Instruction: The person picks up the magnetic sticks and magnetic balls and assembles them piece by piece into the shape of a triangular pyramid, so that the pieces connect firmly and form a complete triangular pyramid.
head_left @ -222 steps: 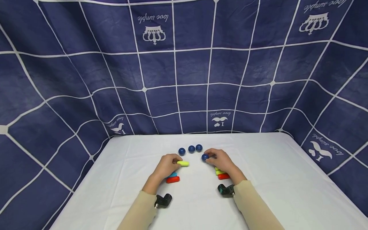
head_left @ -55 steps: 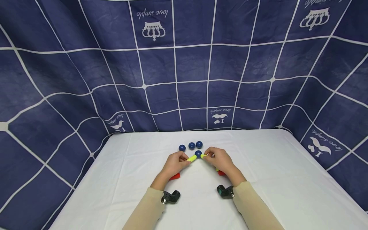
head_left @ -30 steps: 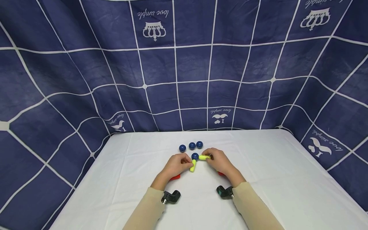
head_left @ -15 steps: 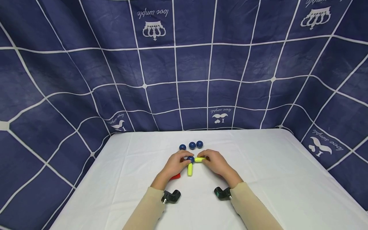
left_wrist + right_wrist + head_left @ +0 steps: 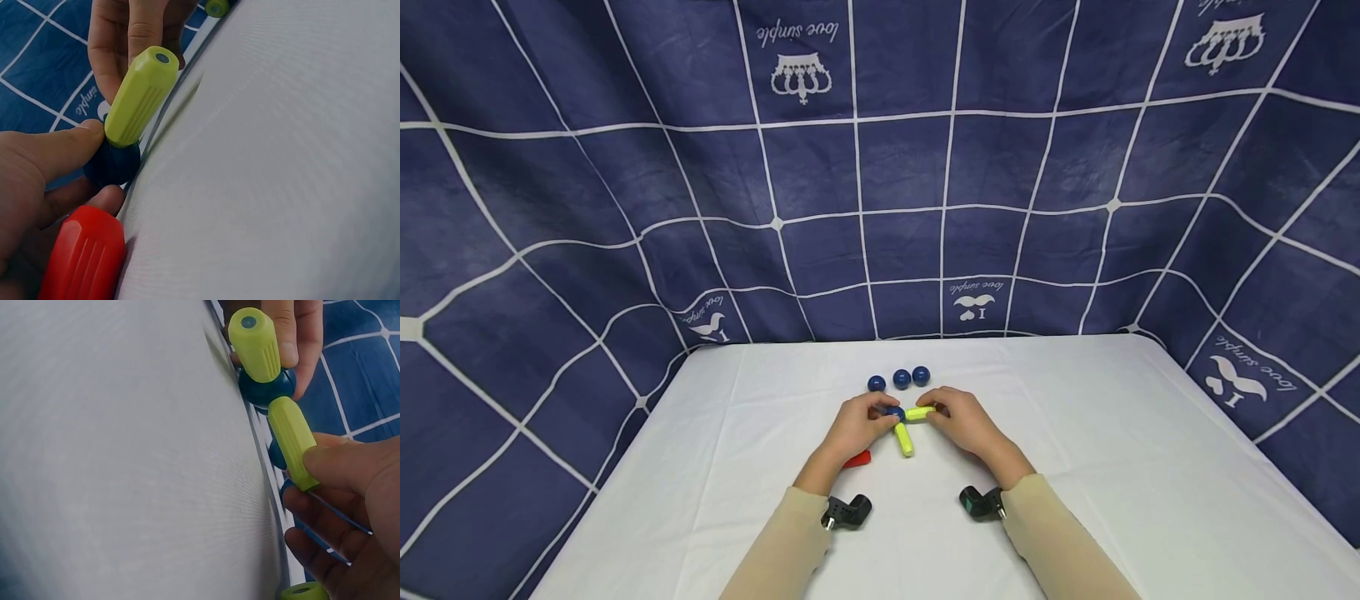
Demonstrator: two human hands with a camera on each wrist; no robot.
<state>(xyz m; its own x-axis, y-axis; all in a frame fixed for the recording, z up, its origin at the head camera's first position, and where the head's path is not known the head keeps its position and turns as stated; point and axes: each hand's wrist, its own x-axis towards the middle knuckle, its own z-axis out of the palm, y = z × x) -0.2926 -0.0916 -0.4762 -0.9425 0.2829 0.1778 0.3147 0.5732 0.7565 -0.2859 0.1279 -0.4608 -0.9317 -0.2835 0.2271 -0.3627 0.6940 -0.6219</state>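
— Whereabouts of the blue ball [image 5: 115, 164]?
— Pinched in the fingers of the left hand [image 5: 855, 427], probably for steadying.
— Around it?
— See a yellow stick [image 5: 904, 440] jutting from the ball past the left fingers, a second stick [image 5: 290, 440] pinched near its outer end by the fingers of the right hand [image 5: 964, 423], likely to bare the ball end.
— Farther out?
— Note the red stick [image 5: 857, 459] near the left fingers and three other balls [image 5: 902, 379] beyond, on the bench [image 5: 1075, 467], seemingly out of the way.

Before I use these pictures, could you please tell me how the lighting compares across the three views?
Head: bright and fairly even, with small glints on the blue balls. Left wrist: dimmer, the nearer yellow stick clear, the white cloth greyish. Right wrist: also dim, the cloth darkening toward the lower left.
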